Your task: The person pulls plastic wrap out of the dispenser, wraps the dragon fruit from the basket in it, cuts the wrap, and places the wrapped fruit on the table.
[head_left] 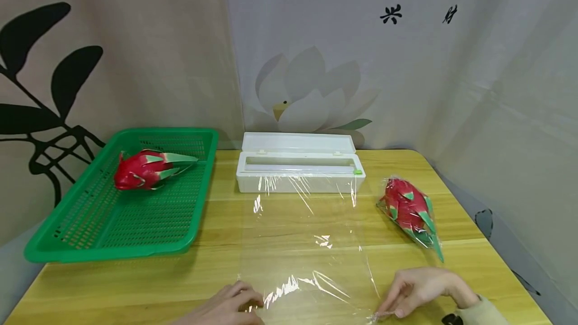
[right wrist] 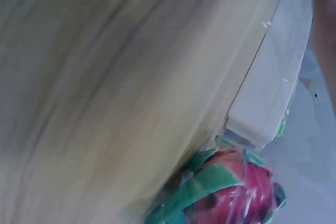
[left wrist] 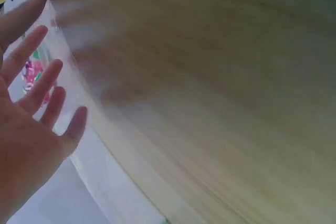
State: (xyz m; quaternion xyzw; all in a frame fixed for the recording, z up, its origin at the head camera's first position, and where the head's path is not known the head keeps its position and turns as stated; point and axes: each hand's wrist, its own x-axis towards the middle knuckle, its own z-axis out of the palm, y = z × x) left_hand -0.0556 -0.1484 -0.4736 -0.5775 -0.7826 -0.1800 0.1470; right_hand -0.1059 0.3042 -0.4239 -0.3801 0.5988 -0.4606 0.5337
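A sheet of clear plastic wrap stretches from the front of a white wrap dispenser toward me over the table. My right hand pinches the sheet's near right corner between thumb and fingers. At its left edge is my left hand, fingers a little bent in the head view. The left wrist view shows that hand's fingers spread apart; whether they touch the wrap I cannot tell. A red dragon fruit in clear wrap lies beyond my right hand, also low in the right wrist view.
On the left stands a green basket holding another dragon fruit, with no wrap visible on it. The dispenser's lid is raised, and a green slider sits at its right end. A printed curtain hangs behind the wooden table.
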